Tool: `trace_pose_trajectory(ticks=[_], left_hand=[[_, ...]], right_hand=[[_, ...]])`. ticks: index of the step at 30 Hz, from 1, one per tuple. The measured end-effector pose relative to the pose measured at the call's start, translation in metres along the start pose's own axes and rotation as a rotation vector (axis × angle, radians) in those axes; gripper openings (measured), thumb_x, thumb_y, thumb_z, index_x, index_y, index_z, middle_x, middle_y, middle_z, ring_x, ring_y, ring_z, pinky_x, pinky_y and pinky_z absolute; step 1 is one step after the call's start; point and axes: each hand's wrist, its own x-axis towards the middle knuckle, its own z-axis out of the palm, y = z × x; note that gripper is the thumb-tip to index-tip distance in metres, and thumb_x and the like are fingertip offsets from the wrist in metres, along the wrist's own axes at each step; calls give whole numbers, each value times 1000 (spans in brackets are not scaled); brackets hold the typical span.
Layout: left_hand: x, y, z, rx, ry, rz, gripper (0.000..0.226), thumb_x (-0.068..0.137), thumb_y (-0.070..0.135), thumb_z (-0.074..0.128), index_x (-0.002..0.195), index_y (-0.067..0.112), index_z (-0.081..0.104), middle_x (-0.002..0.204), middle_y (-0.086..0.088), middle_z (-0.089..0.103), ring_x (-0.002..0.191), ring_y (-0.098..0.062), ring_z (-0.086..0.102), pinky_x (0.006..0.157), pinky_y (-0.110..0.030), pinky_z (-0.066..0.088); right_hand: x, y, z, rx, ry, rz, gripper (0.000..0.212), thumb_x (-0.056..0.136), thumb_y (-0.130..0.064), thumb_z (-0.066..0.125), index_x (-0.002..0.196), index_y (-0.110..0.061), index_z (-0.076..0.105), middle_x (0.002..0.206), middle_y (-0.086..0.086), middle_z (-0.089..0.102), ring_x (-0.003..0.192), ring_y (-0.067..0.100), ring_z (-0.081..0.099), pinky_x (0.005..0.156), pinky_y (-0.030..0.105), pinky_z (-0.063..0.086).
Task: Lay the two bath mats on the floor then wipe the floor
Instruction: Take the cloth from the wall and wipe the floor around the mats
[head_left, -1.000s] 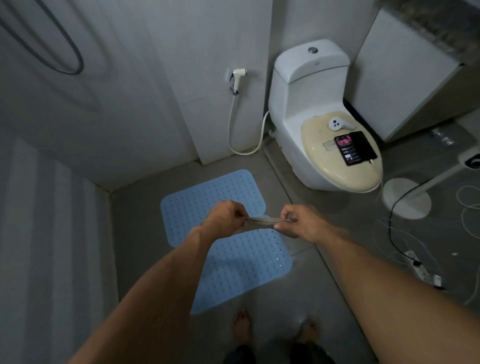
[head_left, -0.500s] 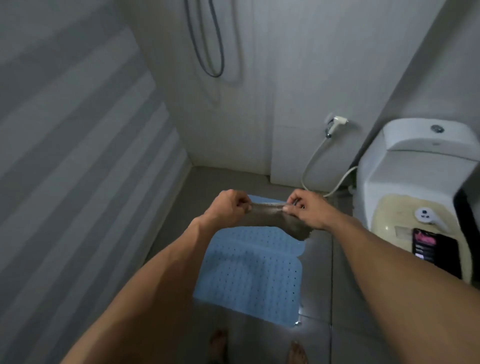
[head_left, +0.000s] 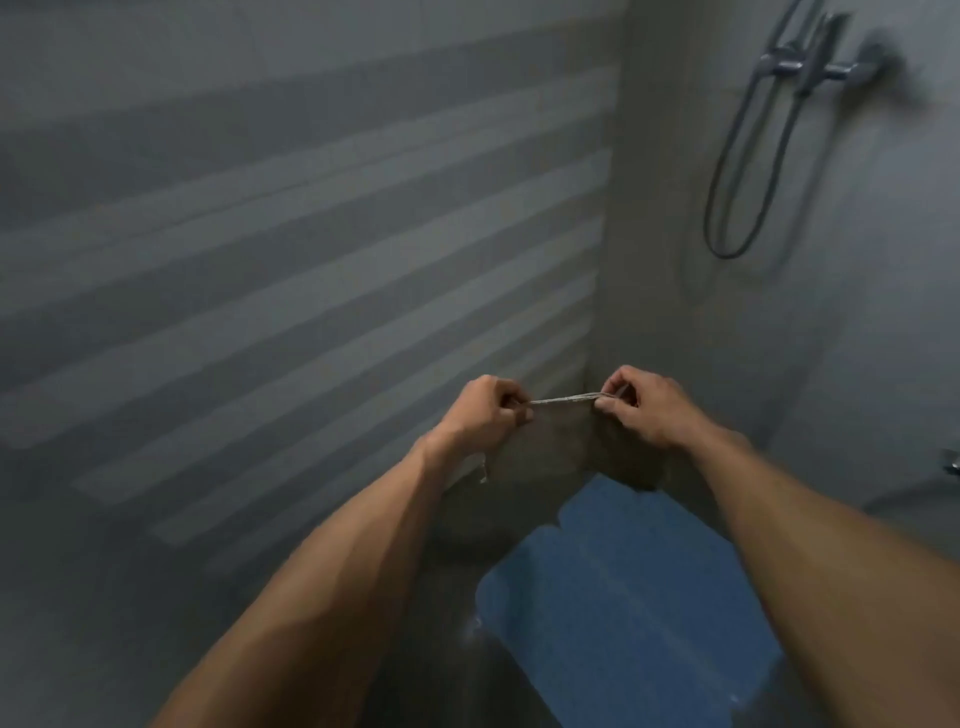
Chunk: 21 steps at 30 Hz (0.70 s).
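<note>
- Blue perforated rubber bath mats (head_left: 623, 587) lie flat on the dark grey floor (head_left: 447, 649) at about 5 o'clock, edges touching
- Thin grey-brown cloth (head_left: 550, 447) hangs at centre frame, its top edge stretched taut between both hands
- Left hand (head_left: 480, 413) pinches the cloth's left corner, fingers curled tight
- Right hand (head_left: 641, 405) pinches the right corner between thumb and fingertips
- Striped grey tiled wall (head_left: 260, 249) fills 9 to 11 o'clock
- Looped shower hose (head_left: 727, 208) hangs from a blurred chrome mixer tap (head_left: 826, 65) at 1 o'clock
</note>
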Motion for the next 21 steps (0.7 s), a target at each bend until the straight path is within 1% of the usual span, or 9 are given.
trace_pose_trajectory(ticks=[3, 5, 7, 9, 12, 14, 16, 19, 21], left_hand=[[-29, -36, -49, -229, 139, -150, 12, 83, 16, 72, 92, 8, 74, 71, 2, 64, 58, -1, 54, 52, -11, 41], [-54, -61, -83, -334, 253, -235, 14, 82, 15, 73, 93, 5, 74, 74, -1, 66, 60, -3, 57, 55, -14, 45], [-82, -82, -116, -420, 366, -315, 15, 82, 10, 73, 95, 1, 73, 72, -3, 66, 55, -1, 58, 50, -13, 45], [-108, -103, -148, -495, 479, -390, 14, 82, 6, 73, 94, 1, 73, 68, -2, 64, 48, 2, 55, 43, -11, 40], [-149, -133, -188, -559, 645, -496, 6, 79, 8, 75, 86, 9, 74, 70, 0, 67, 58, -5, 59, 48, -12, 44], [-176, -152, -211, -550, 757, -553, 6, 78, 10, 77, 80, 14, 73, 71, 1, 69, 64, -8, 61, 56, -15, 47], [-201, -169, -231, -499, 860, -599, 9, 77, 10, 78, 78, 17, 72, 74, 1, 69, 73, -12, 62, 65, -20, 48], [-235, -188, -256, -348, 1029, -679, 14, 77, 15, 78, 86, 19, 69, 80, 1, 67, 77, -14, 62, 68, -22, 48], [-255, -195, -271, -206, 1095, -742, 14, 79, 19, 76, 90, 22, 67, 81, 1, 66, 76, -15, 63, 68, -25, 49]], right_hand=[[17, -58, 28, 13, -20, -86, 13, 88, -37, 71, 92, -27, 64, 88, -1, 67, 83, 18, 61, 72, 27, 44], [25, -103, 52, 46, -50, -155, 14, 87, -39, 72, 90, -28, 65, 85, -3, 67, 78, 14, 60, 64, 24, 42], [30, -146, 80, 93, -91, -223, 15, 86, -39, 73, 90, -27, 66, 83, -3, 67, 77, 14, 61, 60, 22, 42], [35, -190, 107, 139, -148, -293, 15, 86, -39, 73, 91, -26, 67, 84, -2, 69, 79, 15, 63, 60, 23, 43], [37, -254, 146, 194, -245, -406, 14, 88, -40, 71, 95, -28, 66, 86, -1, 70, 83, 14, 64, 62, 27, 46], [37, -292, 170, 239, -324, -478, 15, 89, -41, 69, 100, -33, 63, 84, -2, 70, 81, 13, 64, 62, 28, 46], [37, -328, 194, 262, -388, -557, 15, 90, -39, 68, 104, -38, 60, 81, 1, 68, 78, 15, 63, 62, 28, 47], [38, -380, 230, 234, -452, -707, 9, 91, -33, 67, 96, -38, 62, 79, 7, 66, 77, 20, 62, 64, 31, 48], [39, -413, 251, 211, -485, -808, 7, 90, -28, 68, 91, -35, 66, 77, 3, 67, 76, 20, 62, 64, 30, 47]])
